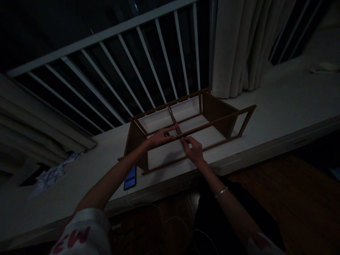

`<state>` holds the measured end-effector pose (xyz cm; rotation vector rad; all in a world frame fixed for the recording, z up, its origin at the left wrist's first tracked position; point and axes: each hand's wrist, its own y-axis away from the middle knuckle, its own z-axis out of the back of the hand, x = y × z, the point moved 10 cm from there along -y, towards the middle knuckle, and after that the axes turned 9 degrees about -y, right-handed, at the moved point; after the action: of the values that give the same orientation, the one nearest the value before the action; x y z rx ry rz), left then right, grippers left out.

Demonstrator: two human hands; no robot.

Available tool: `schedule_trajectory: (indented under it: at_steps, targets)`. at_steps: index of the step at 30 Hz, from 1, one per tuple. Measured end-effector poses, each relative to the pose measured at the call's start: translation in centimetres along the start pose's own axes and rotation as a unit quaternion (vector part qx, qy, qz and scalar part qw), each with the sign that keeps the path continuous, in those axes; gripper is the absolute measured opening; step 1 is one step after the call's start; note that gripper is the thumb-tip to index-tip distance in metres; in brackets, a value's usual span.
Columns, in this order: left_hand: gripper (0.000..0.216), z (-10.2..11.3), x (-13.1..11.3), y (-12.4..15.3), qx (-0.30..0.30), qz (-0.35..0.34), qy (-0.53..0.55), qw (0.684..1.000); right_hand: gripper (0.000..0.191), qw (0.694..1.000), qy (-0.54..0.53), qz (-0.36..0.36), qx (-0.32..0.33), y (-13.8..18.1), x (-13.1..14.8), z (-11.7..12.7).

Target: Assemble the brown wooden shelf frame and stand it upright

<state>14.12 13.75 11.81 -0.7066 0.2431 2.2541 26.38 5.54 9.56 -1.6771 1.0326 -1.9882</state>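
Observation:
A brown wooden rack frame (220,115) lies on its side on a pale window ledge (278,106). My left hand (160,136) rests on the frame's middle crossbar, fingers stretched along the bar and touching it. My right hand (193,148) is just right of it, fingertips pinched at the front rail where the crossbar meets it. Whether a small part sits between those fingertips is hidden in the dim light. A bracelet (221,192) is on my right wrist.
A phone (130,178) with a lit screen lies on the ledge's front edge, its white cable (159,212) trailing to the wooden floor. Crumpled paper (53,173) lies at left. White window bars (119,71) and curtains (239,46) stand behind the frame.

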Motion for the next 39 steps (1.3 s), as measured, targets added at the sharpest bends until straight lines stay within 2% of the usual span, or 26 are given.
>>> schedule_trajectory:
  at_steps: [7, 20, 23, 29, 35, 39]
  targets:
    - [0.067, 0.1, -0.3, 0.1, 0.0, 0.004, -0.005, 1.0, 0.016, 0.999, -0.008, -0.042, -0.008, 0.0, -1.0, -0.2]
    - [0.069, 0.0, 0.0, 0.0, 0.007, 0.013, -0.019, 1.0, 0.032, 0.982, -0.131, -0.128, -0.043, 0.4, -2.6, -0.2]
    - [0.068, 0.0, -0.1, 0.1, 0.005, 0.017, -0.015, 1.0, 0.031, 0.984, -0.125, -0.118, -0.05, 0.5, -2.5, -0.1]
    - [0.067, 0.1, -0.3, 0.1, 0.003, 0.012, -0.005, 1.0, 0.01, 0.997, -0.061, -0.052, -0.019, 0.1, -1.1, -0.1]
    - [0.065, 0.3, -0.4, 0.1, -0.003, 0.008, -0.004, 1.0, 0.017, 1.0, -0.004, -0.001, -0.014, 0.1, -0.1, 0.2]
    - [0.066, 0.3, -0.4, 0.1, -0.003, 0.013, 0.001, 1.0, 0.021, 0.999, 0.028, 0.038, 0.017, 0.2, 0.6, 0.2]
